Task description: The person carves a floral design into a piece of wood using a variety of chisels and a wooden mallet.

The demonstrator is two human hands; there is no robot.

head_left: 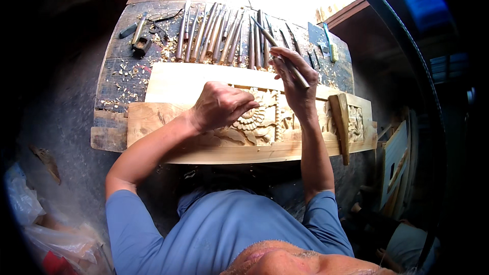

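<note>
My right hand (296, 79) is raised above the carved panel, its fingers closed around a carving chisel (270, 39). The chisel slants, with its thin end up and to the left. My left hand (220, 106) is curled over the left part of the panel; whether its fingers hold anything is hidden. Below the hands lies a pale wooden panel (204, 154) with a round flower and leaves carved in relief. A wooden club-shaped mallet (340, 125) rests across its right part, with one end past the near edge.
Several chisels (224, 35) lie in a row on the worn workbench (114, 79), among wood shavings. A dark block-like tool (141, 47) sits at the far left, a brush (331, 46) at the far right. Boards (396, 158) lean right of the bench; plastic bags (61, 242) lie lower left.
</note>
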